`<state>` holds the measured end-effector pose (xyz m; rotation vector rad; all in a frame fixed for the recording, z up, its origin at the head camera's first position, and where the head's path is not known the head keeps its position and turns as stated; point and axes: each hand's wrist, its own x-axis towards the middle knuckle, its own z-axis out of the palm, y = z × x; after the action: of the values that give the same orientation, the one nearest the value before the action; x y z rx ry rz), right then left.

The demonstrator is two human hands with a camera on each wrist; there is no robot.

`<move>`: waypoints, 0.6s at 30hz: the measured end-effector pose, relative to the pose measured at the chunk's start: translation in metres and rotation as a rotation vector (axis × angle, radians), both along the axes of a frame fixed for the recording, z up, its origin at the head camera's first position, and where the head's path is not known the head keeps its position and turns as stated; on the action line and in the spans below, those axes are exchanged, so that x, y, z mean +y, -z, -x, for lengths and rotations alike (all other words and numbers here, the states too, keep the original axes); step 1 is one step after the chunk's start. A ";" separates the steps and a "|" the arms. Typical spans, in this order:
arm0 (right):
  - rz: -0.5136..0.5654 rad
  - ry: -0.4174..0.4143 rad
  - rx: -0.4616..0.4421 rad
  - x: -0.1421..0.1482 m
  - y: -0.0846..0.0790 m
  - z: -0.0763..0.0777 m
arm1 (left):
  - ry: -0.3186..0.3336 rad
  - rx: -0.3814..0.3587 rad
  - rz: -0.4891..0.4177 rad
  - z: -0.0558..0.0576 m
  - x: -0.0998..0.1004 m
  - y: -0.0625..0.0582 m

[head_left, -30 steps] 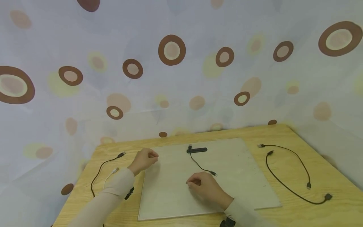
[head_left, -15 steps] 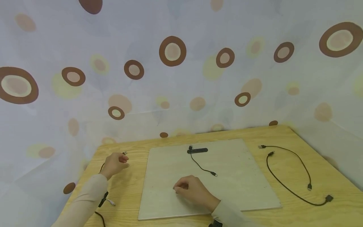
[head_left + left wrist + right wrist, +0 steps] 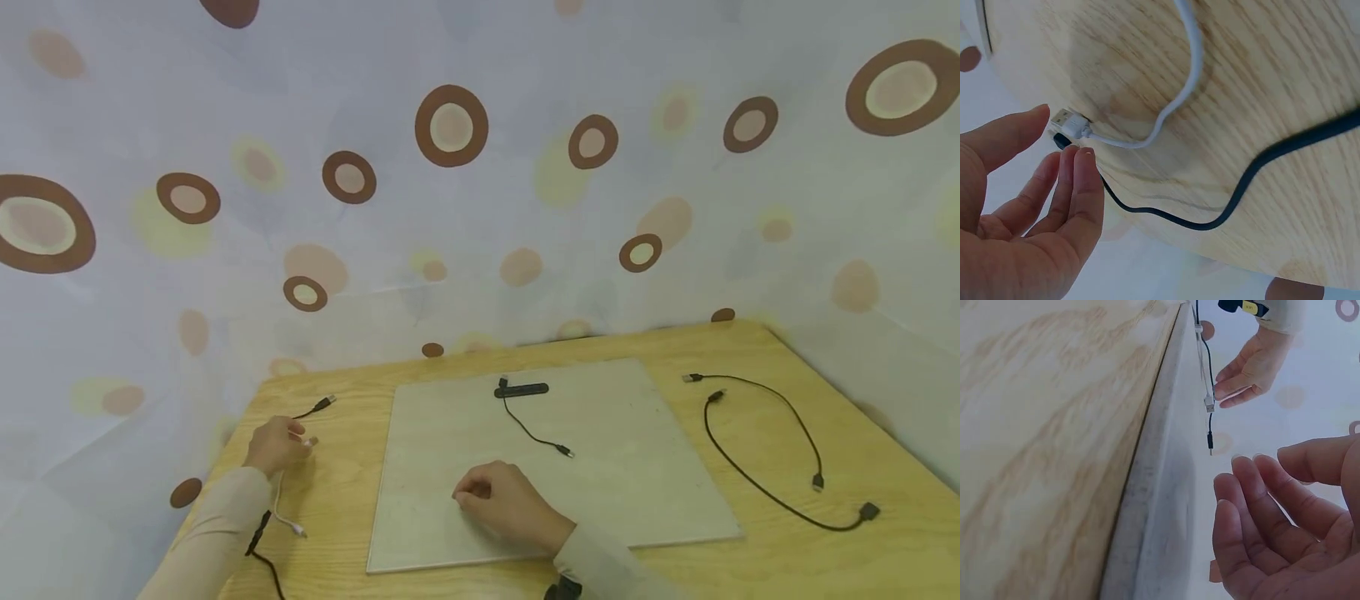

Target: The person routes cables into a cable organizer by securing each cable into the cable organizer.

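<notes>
My left hand [image 3: 276, 446] is low over the left side of the table, beside the USB plug of a white cable [image 3: 279, 504]. In the left wrist view, thumb and fingers stand apart, with the white USB plug [image 3: 1070, 124] just beyond the gap. A black USB cable [image 3: 1204, 224] passes behind the fingertips, and its plug [image 3: 324, 403] shows past the hand in the head view. Over the pale board [image 3: 420, 521] hovers my right hand [image 3: 510, 504], fingers loosely bent and holding nothing. The right wrist view shows its thumb apart from the fingertips [image 3: 1241, 465].
Towards the board's back edge lies a black bar [image 3: 532, 388], and a short black cable [image 3: 528, 427] runs forward from it. Two more black cables [image 3: 783, 400] [image 3: 780, 502] curve over the table's right side. A patterned cloth [image 3: 480, 208] hangs behind the table [image 3: 337, 500].
My left hand has moved left off the board and down towards the white cable's plug. The right hand has shifted a little left over the board.
</notes>
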<state>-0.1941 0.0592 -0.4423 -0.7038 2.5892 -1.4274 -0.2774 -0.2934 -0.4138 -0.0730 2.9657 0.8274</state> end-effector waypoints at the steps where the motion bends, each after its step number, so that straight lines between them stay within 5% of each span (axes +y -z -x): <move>1: -0.007 0.004 0.014 0.000 0.000 0.000 | 0.003 0.000 0.010 0.001 -0.001 0.000; 18: -0.043 0.081 0.025 -0.003 -0.002 -0.004 | -0.030 0.102 0.120 0.005 -0.004 0.018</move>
<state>-0.1899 0.0560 -0.4405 -0.6222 2.6884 -1.3887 -0.2826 -0.2970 -0.4320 -0.0842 3.1157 0.6745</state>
